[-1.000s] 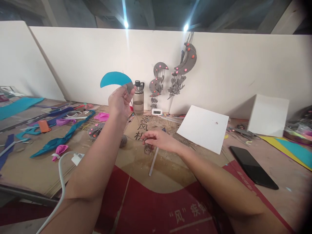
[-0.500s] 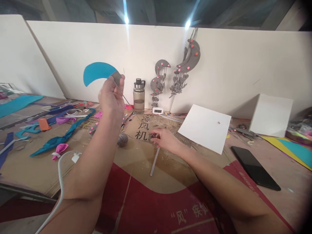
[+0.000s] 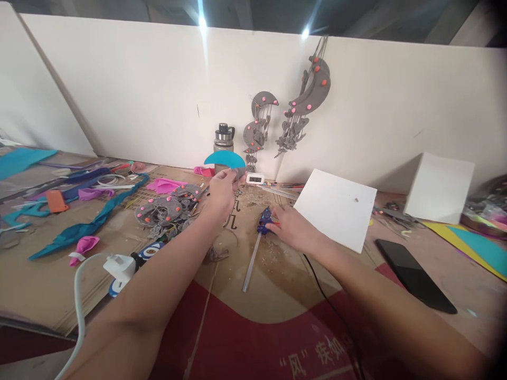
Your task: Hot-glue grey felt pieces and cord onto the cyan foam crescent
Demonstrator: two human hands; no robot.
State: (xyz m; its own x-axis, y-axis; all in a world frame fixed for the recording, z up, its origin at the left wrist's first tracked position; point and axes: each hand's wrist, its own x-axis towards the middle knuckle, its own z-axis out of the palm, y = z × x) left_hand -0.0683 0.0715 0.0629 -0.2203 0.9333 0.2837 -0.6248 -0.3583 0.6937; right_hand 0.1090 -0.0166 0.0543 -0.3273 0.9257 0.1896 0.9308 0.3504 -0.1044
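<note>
My left hand [image 3: 224, 190] is raised in the middle, its fingers pinched on the lower right end of a crescent-shaped piece [image 3: 225, 158]. Most of that crescent is bright blue; a grey patch shows by the fingertips. To the right, my right hand [image 3: 291, 224] has its thumb and fingers around the side of a dark blue glue gun [image 3: 263, 219], which rests on the cardboard. A clear glue stick [image 3: 251, 264] points out of the gun towards me. Part of the grip is hidden by the hand, and a black cord [image 3: 322, 293] runs from below it.
Grey crescents with pink dots [image 3: 166, 208] lie left of my left forearm, near a white plug [image 3: 119, 267]. Similar hangings [image 3: 312, 89] lean on the white wall behind a bottle [image 3: 224, 138]. A white board [image 3: 336, 206] and a phone [image 3: 414, 274] lie at right.
My left hand has brought the crescent down and to the right. My right hand has shifted slightly right, off a dark grey bit, to the glue gun, which now shows.
</note>
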